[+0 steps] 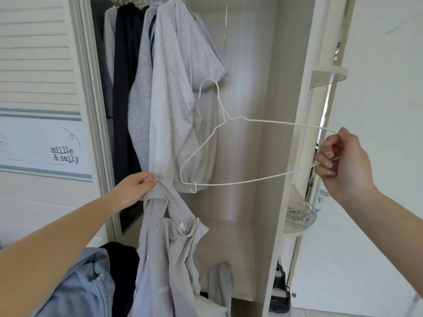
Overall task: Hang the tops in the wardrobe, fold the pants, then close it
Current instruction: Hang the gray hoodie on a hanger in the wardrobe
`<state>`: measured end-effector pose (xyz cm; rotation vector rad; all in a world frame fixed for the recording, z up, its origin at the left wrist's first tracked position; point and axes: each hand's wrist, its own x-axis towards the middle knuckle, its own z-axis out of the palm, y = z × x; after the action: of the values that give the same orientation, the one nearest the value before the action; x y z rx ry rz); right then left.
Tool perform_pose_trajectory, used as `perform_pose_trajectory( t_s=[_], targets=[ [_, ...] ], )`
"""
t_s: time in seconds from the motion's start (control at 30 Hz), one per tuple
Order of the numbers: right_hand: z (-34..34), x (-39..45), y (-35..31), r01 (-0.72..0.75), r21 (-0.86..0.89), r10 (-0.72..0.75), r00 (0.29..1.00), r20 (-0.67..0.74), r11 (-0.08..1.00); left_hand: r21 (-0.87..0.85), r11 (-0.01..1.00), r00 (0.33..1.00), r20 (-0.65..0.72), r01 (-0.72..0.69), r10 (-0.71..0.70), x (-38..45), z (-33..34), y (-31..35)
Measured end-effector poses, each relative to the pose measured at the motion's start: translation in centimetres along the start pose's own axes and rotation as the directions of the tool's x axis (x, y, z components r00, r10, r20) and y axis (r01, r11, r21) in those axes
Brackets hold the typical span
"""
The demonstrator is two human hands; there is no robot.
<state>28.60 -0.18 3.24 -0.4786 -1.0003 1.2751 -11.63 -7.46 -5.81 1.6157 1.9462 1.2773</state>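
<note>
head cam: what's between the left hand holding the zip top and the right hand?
In the head view, only the white wire hanger spans that stretch. The right hand pinches its end; its far end stops short of the left hand gripping the grey zip top.

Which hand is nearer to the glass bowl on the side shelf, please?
Right. The right hand hovers just above the glass bowl; the left hand is far across, gripping the grey top.

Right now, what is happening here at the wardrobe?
A person is getting a top ready to hang. The left hand grips a light grey zip top by its collar, and the right hand holds an empty white wire hanger by one end. The wardrobe is open, with several tops already hanging inside.
</note>
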Motion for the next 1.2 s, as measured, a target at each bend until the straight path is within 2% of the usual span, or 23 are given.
perform_pose_trajectory(
  t_s=[0.23, 0.4, 0.57, 0.63, 0.7, 0.8, 0.87, 1.03, 1.2],
  targets=[
    [-0.2, -0.1, 0.9, -0.057, 0.044, 0.057, 0.998, 0.006, 0.997, 0.083, 0.995, 0.998, -0.010, 0.059, -0.058, 0.8, 1.5, 0.2],
    [-0.5, -0.2, 0.9, -0.046, 0.024, 0.046, 0.999, 0.028, 0.999, 0.126, 0.988, 0.993, 0.062, 0.088, -0.096, 1.2, 2.5, 0.0],
    [-1.1, -0.1, 0.6, -0.038, 0.022, 0.038, 0.999, 0.009, 0.999, 0.120, 0.992, 0.997, 0.059, 0.035, -0.042, 1.2, 2.4, 0.3],
    [-1.3, 0.1, 0.5, -0.042, 0.022, 0.041, 0.999, 0.012, 0.999, 0.042, 0.998, 0.996, 0.075, 0.043, -0.046, 1.1, 2.2, 0.2],
    [-1.7, 0.1, 0.4, -0.043, 0.021, 0.042, 0.999, 0.024, 0.999, -0.152, 0.984, 0.990, 0.121, 0.088, -0.070, 1.0, 2.0, 0.1],
    [-2.2, 0.3, -0.1, -0.031, 0.018, 0.030, 0.999, 0.040, 0.999, -0.474, 0.857, 0.969, 0.225, 0.202, -0.104, 0.7, 1.6, 0.3],
    [-2.5, 0.4, -0.3, -0.028, 0.012, 0.027, 0.999, 0.046, 1.000, -0.544, 0.799, 0.958, 0.252, 0.257, -0.137, 0.7, 1.4, 0.6],
    [-2.3, 0.2, 0.0, -0.034, -0.024, 0.036, 0.997, 0.068, 0.999, -0.488, 0.821, 0.946, 0.271, 0.296, -0.180, 0.9, 1.8, 0.5],
    [-1.2, -0.2, 1.8, -0.042, -0.066, 0.049, 0.992, 0.112, 0.997, -0.348, 0.912, 0.946, 0.305, 0.217, -0.109, 0.7, 3.1, 1.3]
  ],
)
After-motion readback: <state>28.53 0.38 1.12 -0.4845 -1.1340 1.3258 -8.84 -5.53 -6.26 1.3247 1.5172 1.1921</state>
